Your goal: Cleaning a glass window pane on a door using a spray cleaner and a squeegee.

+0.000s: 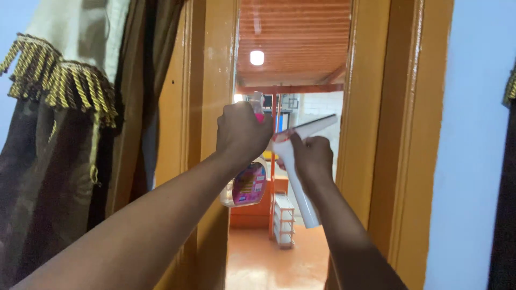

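My left hand is raised in front of a narrow glass pane and grips a clear spray bottle with a pink label, its pink trigger head poking above my fist. Just to its right, my right hand holds a white squeegee by its handle. The squeegee's blade end points up and right, close to the glass. The two hands are a few centimetres apart at the middle of the pane.
Glossy orange-brown wooden frame posts flank the pane. A brown curtain with a gold fringe hangs at the left. A pale blue wall is at the right. Through the glass are a white rack, an orange floor and a ceiling lamp.
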